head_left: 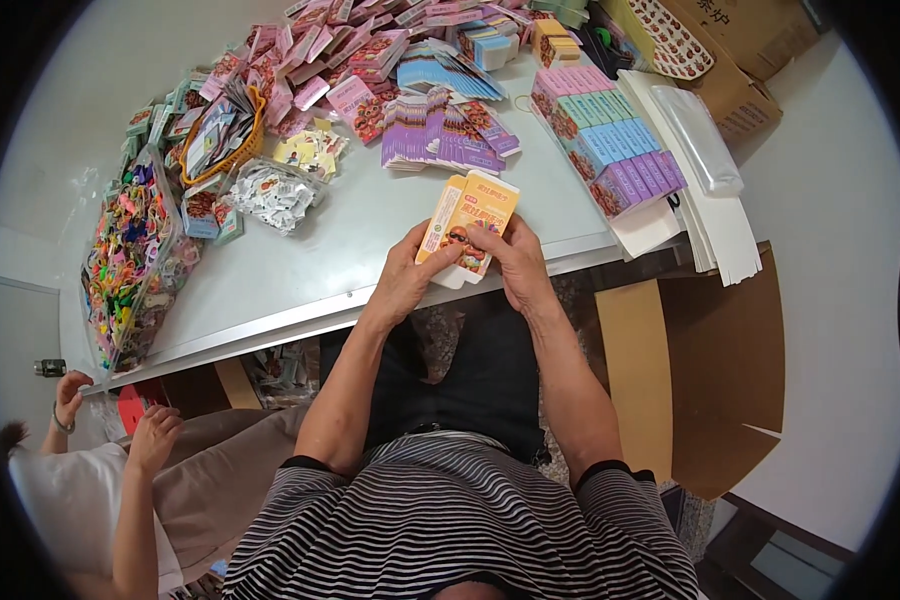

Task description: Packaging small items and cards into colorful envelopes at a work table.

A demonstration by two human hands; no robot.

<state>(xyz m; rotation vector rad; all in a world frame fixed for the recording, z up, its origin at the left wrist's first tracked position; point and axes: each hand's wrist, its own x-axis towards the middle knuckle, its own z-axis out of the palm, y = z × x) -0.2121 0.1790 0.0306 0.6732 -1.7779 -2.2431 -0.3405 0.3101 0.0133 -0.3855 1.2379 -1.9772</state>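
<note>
Between both hands, over the table's front edge, is an orange-yellow cardboard box with printed pictures; it looks flattish, with a pale flap at its lower end. My left hand grips its left side, thumb across the front. On the right side my right hand holds it, thumb pressed on the printed face. The fingers behind the box are hidden. Just beyond it lies a fanned stack of purple flat boxes, with blue ones behind.
Pink boxes heap at the back. A yellow basket, a bag of white packets and a bag of colourful cords lie left. Filled box rows stand right. An open carton sits below; another person's hand is at left.
</note>
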